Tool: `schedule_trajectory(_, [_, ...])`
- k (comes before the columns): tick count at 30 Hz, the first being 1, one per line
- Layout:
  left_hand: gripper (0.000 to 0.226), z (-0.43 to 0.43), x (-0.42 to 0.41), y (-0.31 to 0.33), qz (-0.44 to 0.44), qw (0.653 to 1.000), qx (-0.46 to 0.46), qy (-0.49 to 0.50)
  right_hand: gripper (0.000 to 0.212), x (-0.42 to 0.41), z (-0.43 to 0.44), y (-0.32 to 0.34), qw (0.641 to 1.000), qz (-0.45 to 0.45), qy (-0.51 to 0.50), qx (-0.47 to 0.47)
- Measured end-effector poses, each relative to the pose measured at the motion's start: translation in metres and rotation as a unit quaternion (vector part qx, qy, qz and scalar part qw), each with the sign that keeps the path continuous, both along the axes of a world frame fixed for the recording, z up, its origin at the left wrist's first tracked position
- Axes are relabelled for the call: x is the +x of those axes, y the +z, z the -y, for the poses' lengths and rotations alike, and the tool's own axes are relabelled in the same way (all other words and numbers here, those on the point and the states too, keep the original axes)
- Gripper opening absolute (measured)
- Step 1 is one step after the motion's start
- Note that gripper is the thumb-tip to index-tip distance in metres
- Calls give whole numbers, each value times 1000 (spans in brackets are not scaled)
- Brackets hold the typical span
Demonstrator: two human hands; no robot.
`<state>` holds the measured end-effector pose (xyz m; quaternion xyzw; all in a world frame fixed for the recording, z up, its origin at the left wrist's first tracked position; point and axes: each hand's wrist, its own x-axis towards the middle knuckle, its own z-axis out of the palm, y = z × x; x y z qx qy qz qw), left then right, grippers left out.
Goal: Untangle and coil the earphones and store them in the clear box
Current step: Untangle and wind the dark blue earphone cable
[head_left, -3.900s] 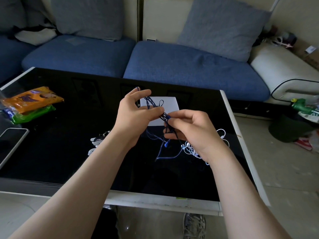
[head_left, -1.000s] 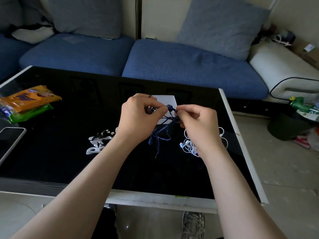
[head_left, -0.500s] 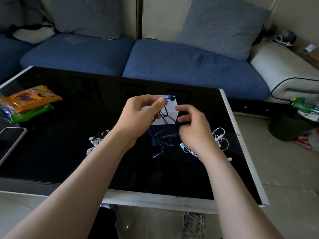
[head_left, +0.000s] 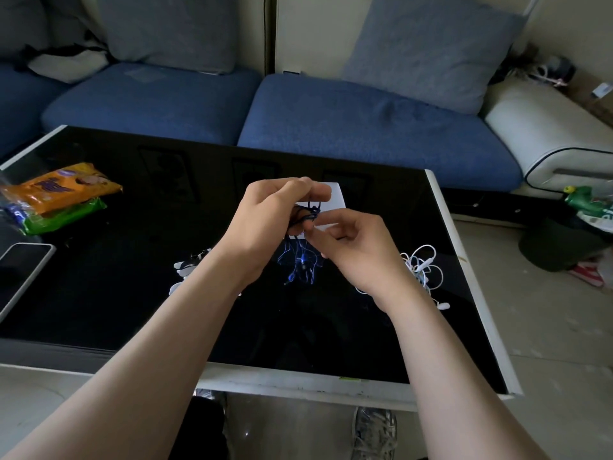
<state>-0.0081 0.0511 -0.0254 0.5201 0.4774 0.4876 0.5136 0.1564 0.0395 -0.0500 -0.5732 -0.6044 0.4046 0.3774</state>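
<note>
Hovering over the middle of the black surface, my hands sit well apart from its near and right edges. Snack packets and a phone lie far left, and white earphones lie just beside my right wrist. My left hand curls its fingers around the bunched blue earphones. My right hand pinches them, loose strands hanging below.
</note>
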Motion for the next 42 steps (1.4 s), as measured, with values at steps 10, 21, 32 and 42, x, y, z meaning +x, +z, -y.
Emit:
schedule_trajectory(10, [52, -2, -7, -12, -261, 960, 94, 24, 21, -1, -3, 11, 989, -138, -25, -39])
schedule_trajectory(21, [56, -3, -7, -20, -362, 914, 153, 100, 17, -2, -1, 10, 995, -53, -58, -59])
schedule_trajectory(32, [18, -8, -6, -24, -374, 909, 129, 134, 20, 4, -7, 4, 999, -26, -34, -17])
schedule_trajectory(42, [19, -5, -4, -19, -307, 939, 133, 76, 12, 10, -5, 1, 995, 29, -97, 26])
